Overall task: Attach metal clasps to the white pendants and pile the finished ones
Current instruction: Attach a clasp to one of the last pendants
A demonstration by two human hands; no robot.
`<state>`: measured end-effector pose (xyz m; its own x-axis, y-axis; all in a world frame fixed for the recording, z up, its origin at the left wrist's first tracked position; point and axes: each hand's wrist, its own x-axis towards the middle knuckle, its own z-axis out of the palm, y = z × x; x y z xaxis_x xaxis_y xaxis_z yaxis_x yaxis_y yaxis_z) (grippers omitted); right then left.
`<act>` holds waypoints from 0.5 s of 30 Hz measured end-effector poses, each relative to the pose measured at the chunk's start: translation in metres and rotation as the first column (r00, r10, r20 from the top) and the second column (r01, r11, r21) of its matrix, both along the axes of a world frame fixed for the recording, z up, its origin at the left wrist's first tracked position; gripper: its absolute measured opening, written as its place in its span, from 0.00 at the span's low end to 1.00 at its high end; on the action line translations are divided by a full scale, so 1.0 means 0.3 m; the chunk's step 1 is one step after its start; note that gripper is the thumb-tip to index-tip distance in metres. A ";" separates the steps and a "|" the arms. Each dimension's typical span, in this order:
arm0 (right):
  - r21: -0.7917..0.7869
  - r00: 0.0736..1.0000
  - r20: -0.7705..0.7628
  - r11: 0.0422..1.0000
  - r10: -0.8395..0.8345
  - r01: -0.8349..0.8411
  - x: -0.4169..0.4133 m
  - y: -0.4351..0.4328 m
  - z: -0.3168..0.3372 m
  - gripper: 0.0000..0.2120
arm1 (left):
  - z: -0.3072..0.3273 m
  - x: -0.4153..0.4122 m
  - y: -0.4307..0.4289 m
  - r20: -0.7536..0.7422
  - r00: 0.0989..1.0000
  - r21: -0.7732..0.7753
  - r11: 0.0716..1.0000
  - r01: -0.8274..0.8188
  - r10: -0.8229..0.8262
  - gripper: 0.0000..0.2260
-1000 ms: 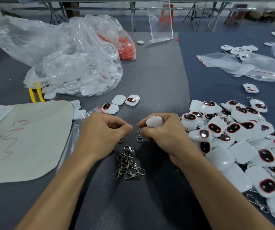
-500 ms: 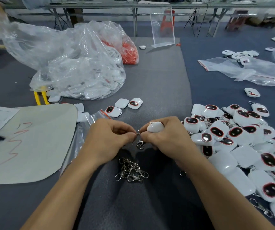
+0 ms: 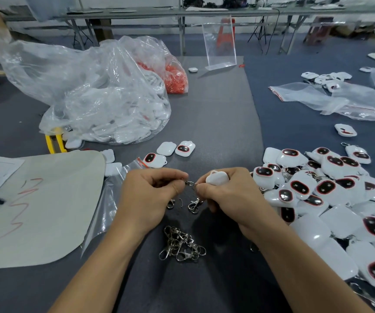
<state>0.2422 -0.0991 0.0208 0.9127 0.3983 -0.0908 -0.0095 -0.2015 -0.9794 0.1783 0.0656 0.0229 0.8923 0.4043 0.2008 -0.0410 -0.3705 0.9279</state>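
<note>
Head view, over the grey felt worktop (image 3: 216, 114): both hands up close together at centre. Left hand (image 3: 150, 193) curled, thumb and forefinger pinching a small silver metal ring (image 3: 190, 183). Right hand (image 3: 229, 195) wrapped round a rounded white plastic pendant (image 3: 217, 178), fingertips meeting the left hand at that same ring. Hanging just under the right thumb, a silver lobster clasp (image 3: 193, 205). Nearer the body, between the two forearms, a tangled heap of loose silver clasps (image 3: 182, 243) flat on the worktop. Off to the right, just beside the right hand, a big pile of white pendants with black red-rimmed ovals (image 3: 331, 199), a few clasps poking out. Beyond the hands, three loose white pendants (image 3: 170, 151) lying near one another. Further back on the left, a large clear plastic bag of white pieces (image 3: 114, 105).
</note>
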 end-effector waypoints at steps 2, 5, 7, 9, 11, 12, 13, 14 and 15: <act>0.001 0.999 0.022 0.999 -0.033 0.033 0.007 0.006 -0.016 0.06 | 0.002 0.001 -0.001 0.058 0.998 0.117 0.992 -0.047 0.040 0.17; 0.042 0.993 0.073 0.995 -0.097 0.094 0.007 0.008 -0.028 0.05 | 0.002 -0.010 -0.019 0.065 0.996 0.265 0.961 -0.077 0.062 0.12; 0.059 0.986 0.115 0.991 -0.124 0.118 0.005 0.008 -0.028 0.05 | 0.003 -0.016 -0.028 0.032 0.998 0.270 0.960 -0.069 0.063 0.06; 0.047 0.979 0.160 0.991 -0.130 0.123 0.009 0.007 -0.025 0.06 | -0.001 -0.009 -0.028 0.052 0.995 0.241 0.966 -0.091 0.081 0.06; 0.018 0.968 0.222 0.993 -0.119 0.118 0.011 0.007 -0.026 0.08 | -0.004 -0.001 -0.034 0.061 0.996 0.233 0.970 -0.071 0.058 0.08; 0.010 0.963 0.246 0.994 -0.110 0.111 0.006 0.006 -0.026 0.08 | -0.007 0.001 -0.038 0.054 0.998 0.224 0.974 -0.041 0.030 0.08; 0.006 0.961 0.259 0.995 -0.099 0.101 0.001 0.006 -0.025 0.08 | -0.010 0.002 -0.042 0.046 0.999 0.207 0.978 -0.014 0.005 0.09; 0.001 0.961 0.260 0.996 -0.089 0.091 -0.005 0.006 -0.023 0.08 | -0.011 0.000 -0.043 0.038 0.999 0.188 0.982 0.003 -0.011 0.10; -0.005 0.963 0.257 0.996 -0.080 0.084 -0.007 0.006 -0.018 0.08 | -0.010 0.000 -0.042 0.033 0.999 0.172 0.985 0.011 -0.017 0.11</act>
